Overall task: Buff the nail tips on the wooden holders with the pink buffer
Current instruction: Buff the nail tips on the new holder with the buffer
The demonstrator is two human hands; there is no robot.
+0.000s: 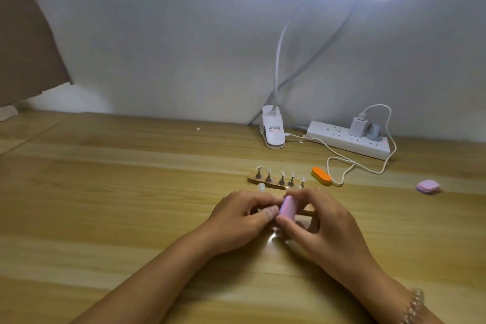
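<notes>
Item: pink buffer point(287, 207), mid-counter toward the near edge, pinched by the right hand point(324, 221), its fingers pressed on the block's ends. Left hand point(238, 214): fingers closed around something beside the buffer, probably a nail tip's stand, though this is hidden. Far wooden holder point(265, 182) carries five tips. Advice: short light strokes, tip braced firmly, buffer flat against its curve.
</notes>
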